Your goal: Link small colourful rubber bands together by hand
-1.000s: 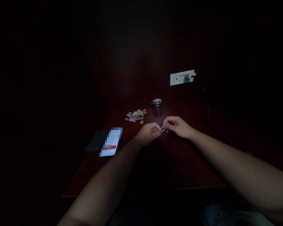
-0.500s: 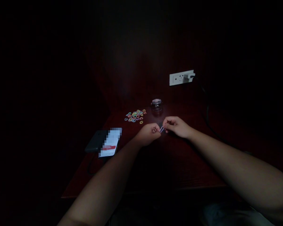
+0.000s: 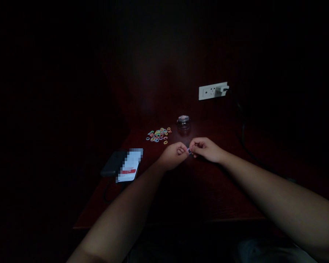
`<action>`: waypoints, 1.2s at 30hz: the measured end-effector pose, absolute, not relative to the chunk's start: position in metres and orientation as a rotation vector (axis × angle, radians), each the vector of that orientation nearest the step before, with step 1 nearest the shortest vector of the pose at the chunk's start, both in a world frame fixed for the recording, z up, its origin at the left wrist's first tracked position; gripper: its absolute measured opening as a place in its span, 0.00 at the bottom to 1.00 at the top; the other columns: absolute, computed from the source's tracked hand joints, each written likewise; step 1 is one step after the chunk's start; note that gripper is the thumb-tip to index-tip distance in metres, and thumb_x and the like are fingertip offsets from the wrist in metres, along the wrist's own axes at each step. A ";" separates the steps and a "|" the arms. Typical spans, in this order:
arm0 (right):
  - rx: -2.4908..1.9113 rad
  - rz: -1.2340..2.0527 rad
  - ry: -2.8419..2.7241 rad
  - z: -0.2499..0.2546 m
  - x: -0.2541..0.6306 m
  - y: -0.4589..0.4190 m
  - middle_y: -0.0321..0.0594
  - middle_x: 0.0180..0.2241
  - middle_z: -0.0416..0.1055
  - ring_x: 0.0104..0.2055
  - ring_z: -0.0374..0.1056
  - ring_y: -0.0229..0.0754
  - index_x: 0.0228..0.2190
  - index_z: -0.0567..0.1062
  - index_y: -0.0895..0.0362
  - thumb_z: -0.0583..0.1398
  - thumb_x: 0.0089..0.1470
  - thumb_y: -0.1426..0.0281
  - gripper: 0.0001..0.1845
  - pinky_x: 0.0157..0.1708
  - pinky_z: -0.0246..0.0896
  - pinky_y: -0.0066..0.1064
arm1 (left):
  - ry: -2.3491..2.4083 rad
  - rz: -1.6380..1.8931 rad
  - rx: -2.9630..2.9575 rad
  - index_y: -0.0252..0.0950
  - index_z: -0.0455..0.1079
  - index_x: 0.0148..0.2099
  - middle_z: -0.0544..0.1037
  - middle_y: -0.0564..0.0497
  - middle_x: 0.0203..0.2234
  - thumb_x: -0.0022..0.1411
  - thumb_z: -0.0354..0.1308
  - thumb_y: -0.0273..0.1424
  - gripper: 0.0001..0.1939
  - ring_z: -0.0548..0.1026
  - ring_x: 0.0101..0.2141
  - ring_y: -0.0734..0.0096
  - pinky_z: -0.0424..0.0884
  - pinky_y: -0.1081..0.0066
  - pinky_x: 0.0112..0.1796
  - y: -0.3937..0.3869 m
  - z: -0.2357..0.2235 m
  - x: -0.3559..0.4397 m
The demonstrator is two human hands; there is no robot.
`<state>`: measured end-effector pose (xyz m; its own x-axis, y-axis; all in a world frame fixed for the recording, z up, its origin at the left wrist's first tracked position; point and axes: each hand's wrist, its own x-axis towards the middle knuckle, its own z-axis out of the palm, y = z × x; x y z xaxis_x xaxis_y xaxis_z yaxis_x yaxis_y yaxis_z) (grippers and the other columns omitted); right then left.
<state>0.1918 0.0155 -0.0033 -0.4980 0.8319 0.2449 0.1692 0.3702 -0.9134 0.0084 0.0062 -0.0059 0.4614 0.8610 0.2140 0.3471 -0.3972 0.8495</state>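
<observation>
Pinching a pale loop (image 3: pixel 189 150) between the fingertips of the left hand (image 3: pixel 174 155) and right hand (image 3: pixel 207 149), both nearly closed, over the dark red table (image 3: pixel 222 206). Holding it well in from the near edge, with wide room between hands and that edge. Facing a lidded jar (image 3: pixel 183 123) just beyond and a scatter of coloured bands (image 3: pixel 158 133) past the left hand, with a gap before the phone (image 3: pixel 129 166) and dark box (image 3: pixel 113 164) by the left edge.

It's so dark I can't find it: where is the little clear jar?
In the head view, the clear jar stands on the table, right of the colourful bands, below and left of the wall socket.
</observation>
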 end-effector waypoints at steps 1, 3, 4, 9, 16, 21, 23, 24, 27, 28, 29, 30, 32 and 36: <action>-0.862 1.153 -1.899 -0.003 0.192 0.016 0.34 0.20 0.67 0.22 0.62 0.33 0.26 0.68 0.60 0.59 0.49 0.65 0.09 0.23 0.54 0.26 | 1.004 0.856 1.952 0.31 0.65 0.33 0.68 0.55 0.22 0.53 0.56 0.31 0.07 0.63 0.23 0.80 0.59 0.78 0.25 0.007 -0.006 0.008; -0.848 1.159 -1.896 -0.004 0.191 0.015 0.35 0.21 0.67 0.22 0.61 0.33 0.27 0.68 0.59 0.58 0.49 0.65 0.09 0.23 0.55 0.26 | 1.009 0.846 1.953 0.31 0.66 0.33 0.69 0.54 0.23 0.53 0.56 0.31 0.07 0.64 0.23 0.80 0.60 0.78 0.25 0.008 -0.008 0.008; -0.836 1.150 -1.896 -0.004 0.191 0.015 0.35 0.21 0.67 0.22 0.61 0.33 0.29 0.68 0.59 0.59 0.49 0.66 0.09 0.22 0.55 0.25 | 1.014 0.841 1.955 0.31 0.66 0.33 0.69 0.54 0.23 0.53 0.56 0.31 0.07 0.64 0.23 0.80 0.60 0.78 0.25 0.008 -0.008 0.008; -0.775 0.976 -1.961 -0.005 0.194 0.015 0.34 0.27 0.66 0.23 0.58 0.31 0.40 0.68 0.58 0.61 0.47 0.69 0.16 0.22 0.52 0.23 | 1.018 0.843 1.942 0.31 0.67 0.33 0.70 0.54 0.22 0.54 0.56 0.32 0.08 0.64 0.22 0.80 0.59 0.78 0.25 0.009 -0.008 0.008; -0.801 0.948 -2.006 -0.003 0.192 0.014 0.33 0.22 0.64 0.22 0.57 0.32 0.34 0.70 0.60 0.60 0.48 0.69 0.10 0.22 0.53 0.24 | 1.009 0.927 1.858 0.31 0.66 0.32 0.73 0.52 0.24 0.54 0.57 0.32 0.08 0.67 0.23 0.79 0.62 0.78 0.26 0.011 -0.009 0.010; -0.766 0.971 -1.984 -0.003 0.192 0.013 0.35 0.25 0.67 0.24 0.60 0.33 0.35 0.70 0.59 0.62 0.46 0.68 0.12 0.24 0.56 0.25 | 1.014 0.990 1.747 0.30 0.67 0.32 0.74 0.50 0.24 0.53 0.58 0.29 0.06 0.70 0.25 0.78 0.64 0.77 0.28 0.013 -0.009 0.011; -0.753 0.966 -1.979 -0.002 0.192 0.012 0.36 0.26 0.69 0.25 0.61 0.33 0.36 0.71 0.59 0.63 0.46 0.68 0.14 0.25 0.57 0.26 | 1.024 1.001 1.687 0.30 0.67 0.31 0.74 0.51 0.23 0.53 0.58 0.27 0.05 0.70 0.25 0.78 0.64 0.76 0.28 0.014 -0.007 0.012; -0.749 0.967 -1.978 -0.002 0.192 0.012 0.37 0.26 0.70 0.25 0.62 0.33 0.37 0.71 0.60 0.63 0.46 0.67 0.15 0.25 0.58 0.26 | 1.025 1.002 1.665 0.30 0.67 0.31 0.74 0.51 0.23 0.53 0.58 0.26 0.04 0.70 0.24 0.78 0.65 0.76 0.29 0.014 -0.006 0.012; -0.769 0.947 -1.973 -0.002 0.192 0.011 0.39 0.26 0.71 0.25 0.62 0.33 0.36 0.72 0.60 0.61 0.48 0.66 0.13 0.25 0.58 0.26 | 1.005 0.994 1.658 0.29 0.68 0.31 0.75 0.50 0.24 0.54 0.57 0.27 0.04 0.71 0.25 0.78 0.64 0.76 0.29 0.013 -0.005 0.012; -0.785 0.929 -1.972 -0.002 0.192 0.012 0.38 0.26 0.71 0.24 0.62 0.33 0.35 0.72 0.61 0.61 0.49 0.66 0.13 0.24 0.57 0.26 | 0.995 0.991 1.659 0.29 0.68 0.31 0.76 0.49 0.24 0.54 0.58 0.27 0.05 0.71 0.25 0.78 0.64 0.76 0.29 0.013 -0.005 0.012; -0.803 0.908 -1.973 -0.002 0.193 0.012 0.38 0.25 0.71 0.24 0.62 0.33 0.34 0.73 0.61 0.61 0.49 0.65 0.12 0.23 0.57 0.25 | 0.985 0.987 1.656 0.29 0.69 0.31 0.76 0.49 0.25 0.54 0.58 0.28 0.05 0.71 0.25 0.78 0.64 0.76 0.29 0.013 -0.006 0.012; -0.823 0.890 -1.974 -0.002 0.193 0.013 0.38 0.23 0.70 0.23 0.61 0.33 0.33 0.73 0.61 0.60 0.49 0.65 0.12 0.23 0.56 0.25 | 0.979 0.982 1.647 0.29 0.69 0.31 0.76 0.48 0.26 0.54 0.58 0.28 0.06 0.71 0.25 0.78 0.64 0.76 0.29 0.013 -0.006 0.012; -0.847 0.865 -1.975 -0.003 0.194 0.014 0.37 0.22 0.69 0.23 0.61 0.34 0.31 0.74 0.61 0.60 0.50 0.65 0.11 0.22 0.55 0.26 | 0.976 0.968 1.626 0.29 0.69 0.32 0.77 0.48 0.26 0.54 0.58 0.29 0.07 0.71 0.25 0.78 0.64 0.76 0.29 0.013 -0.007 0.012; -0.792 0.864 -1.946 -0.006 0.194 0.017 0.38 0.27 0.70 0.24 0.62 0.34 0.38 0.72 0.60 0.61 0.48 0.67 0.14 0.24 0.58 0.26 | 0.953 0.969 1.621 0.29 0.69 0.32 0.77 0.48 0.26 0.54 0.59 0.30 0.07 0.71 0.25 0.78 0.64 0.75 0.30 0.015 -0.010 0.012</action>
<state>0.1941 0.0166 -0.0058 -0.4449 0.7819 0.4366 0.2007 0.5622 -0.8023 0.0119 0.0148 -0.0097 0.3734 0.9158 0.1477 0.1321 -0.2101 0.9687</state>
